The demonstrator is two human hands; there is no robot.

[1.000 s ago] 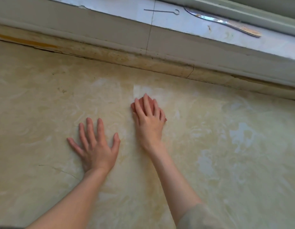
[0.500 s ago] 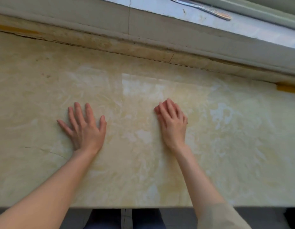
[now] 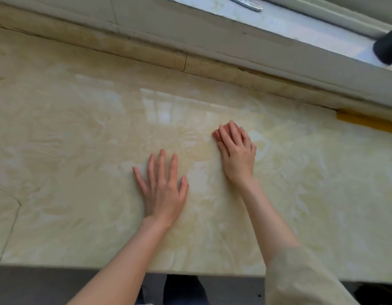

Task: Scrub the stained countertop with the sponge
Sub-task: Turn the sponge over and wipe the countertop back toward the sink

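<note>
A glossy cream and yellow marbled stone countertop (image 3: 80, 133) fills nearly the whole view, with yellowish staining spread beneath and ahead of both hands and a thin crack well to the left of the left fingers. Beyond the fingertips runs a worn beige stone backsplash strip (image 3: 146, 51), and above that a pale grey window sill (image 3: 289, 20). A loose beige sleeve (image 3: 300, 276) covers the right forearm near the counter's front edge. The left hand (image 3: 163, 190) lies flat on the stone, palm down, fingers spread wide and holding nothing. The right hand (image 3: 237, 150) is ahead of it and to its right, fingers drawn together and curled down over a small reddish-pink sponge (image 3: 220, 133), pressing it to the surface. Only the sponge's left corner shows, poking out past the index finger; the rest is hidden under the fingers.
</note>
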